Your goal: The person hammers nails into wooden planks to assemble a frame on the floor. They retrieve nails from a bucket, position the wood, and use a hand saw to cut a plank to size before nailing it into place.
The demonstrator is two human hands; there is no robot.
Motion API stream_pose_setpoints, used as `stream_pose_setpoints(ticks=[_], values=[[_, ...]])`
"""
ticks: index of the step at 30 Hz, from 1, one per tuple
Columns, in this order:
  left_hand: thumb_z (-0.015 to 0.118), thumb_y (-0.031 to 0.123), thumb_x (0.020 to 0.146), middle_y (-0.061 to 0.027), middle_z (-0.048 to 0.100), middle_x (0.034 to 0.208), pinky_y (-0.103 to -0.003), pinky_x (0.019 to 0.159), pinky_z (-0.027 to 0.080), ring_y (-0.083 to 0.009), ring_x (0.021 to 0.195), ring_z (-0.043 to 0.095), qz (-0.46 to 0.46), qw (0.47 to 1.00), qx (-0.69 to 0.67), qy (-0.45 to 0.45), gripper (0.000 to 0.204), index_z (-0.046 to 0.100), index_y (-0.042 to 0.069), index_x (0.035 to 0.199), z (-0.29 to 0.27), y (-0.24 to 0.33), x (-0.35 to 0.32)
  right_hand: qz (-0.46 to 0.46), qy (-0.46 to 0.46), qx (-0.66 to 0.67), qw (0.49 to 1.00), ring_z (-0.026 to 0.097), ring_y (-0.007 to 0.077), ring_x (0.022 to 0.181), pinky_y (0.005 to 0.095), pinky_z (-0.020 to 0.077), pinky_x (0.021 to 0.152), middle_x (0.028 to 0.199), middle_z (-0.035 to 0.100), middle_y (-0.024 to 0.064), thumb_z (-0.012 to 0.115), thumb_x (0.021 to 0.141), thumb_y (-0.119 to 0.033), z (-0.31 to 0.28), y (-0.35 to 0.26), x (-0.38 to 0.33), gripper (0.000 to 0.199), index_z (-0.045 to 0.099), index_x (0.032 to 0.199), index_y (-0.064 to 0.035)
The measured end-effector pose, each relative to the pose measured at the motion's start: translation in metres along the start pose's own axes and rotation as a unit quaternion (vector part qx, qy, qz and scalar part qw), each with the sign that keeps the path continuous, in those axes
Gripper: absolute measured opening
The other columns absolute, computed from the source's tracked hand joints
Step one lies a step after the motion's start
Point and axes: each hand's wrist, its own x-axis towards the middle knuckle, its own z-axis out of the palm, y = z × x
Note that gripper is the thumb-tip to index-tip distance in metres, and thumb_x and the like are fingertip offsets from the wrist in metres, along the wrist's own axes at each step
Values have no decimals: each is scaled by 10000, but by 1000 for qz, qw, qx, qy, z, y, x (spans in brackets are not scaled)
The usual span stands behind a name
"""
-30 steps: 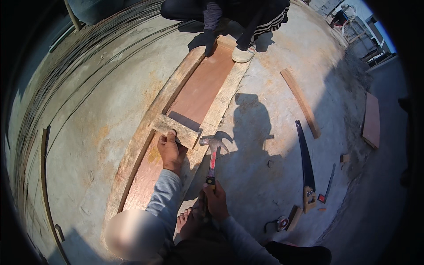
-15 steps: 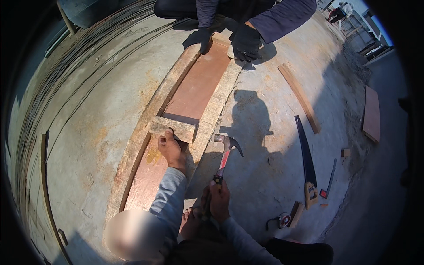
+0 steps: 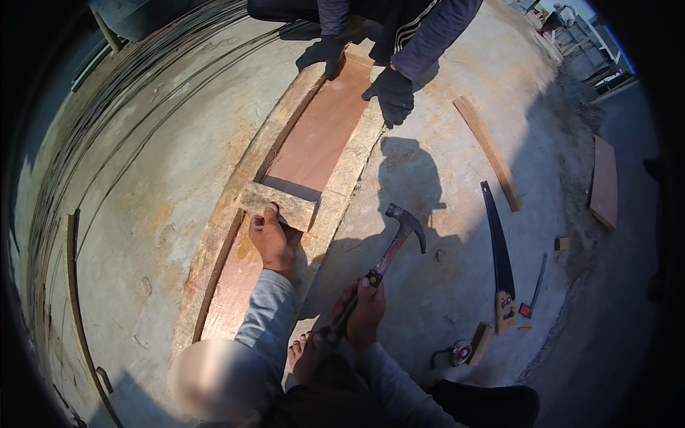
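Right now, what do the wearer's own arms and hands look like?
Plain grey long sleeves: the left sleeve sunlit and wrinkled, the right sleeve mostly shaded. Left hand and right hand both bare, no gloves; no cables visible.

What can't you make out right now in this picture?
- Head view: the near end of the wooden frame, covered by a blurred round patch and the left sleeve.
- Head view: whether the left grip holds anything small; its palm is turned from the camera.
- Head view: the co-worker's head, cut off by the top edge.
- Head view: what the distant person does; too small.
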Motion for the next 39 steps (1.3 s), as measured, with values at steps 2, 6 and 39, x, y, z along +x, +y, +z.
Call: stream_pose_setpoints(ticks=[2, 6, 39], values=[[676, 200, 940, -50, 549, 724, -378, 456, 520, -174, 605, 604, 1, 1000, 4, -12, 239, 487, 70, 872, -3, 5, 0, 0, 12, 16, 1000, 556, 182, 465, 318, 461, 396, 709, 532, 62, 494, 1050, -241, 6, 10, -4, 154, 430, 1016, -106], [672, 160, 935, -39, 533, 690, -365, 431, 474, -154, 564, 560, 8, 999, 33, -6, 207, 502, 67, 861, 1, 13, -5, 24, -51, -67, 996, 549, 146, 499, 315, 472, 428, 717, 545, 43, 537, 1034, -218, 11, 33, -15, 158, 461, 978, -92], [686, 235, 945, -109, 671, 868, -392, 558, 613, -234, 667, 685, 9, 984, 170, -43, 267, 612, -16, 997, -39, -2, 50, -65, 97, 133, 984, 528, 162, 490, 347, 471, 426, 709, 519, 40, 491, 1034, -392, 6, -44, 22, 273, 433, 961, -135]])
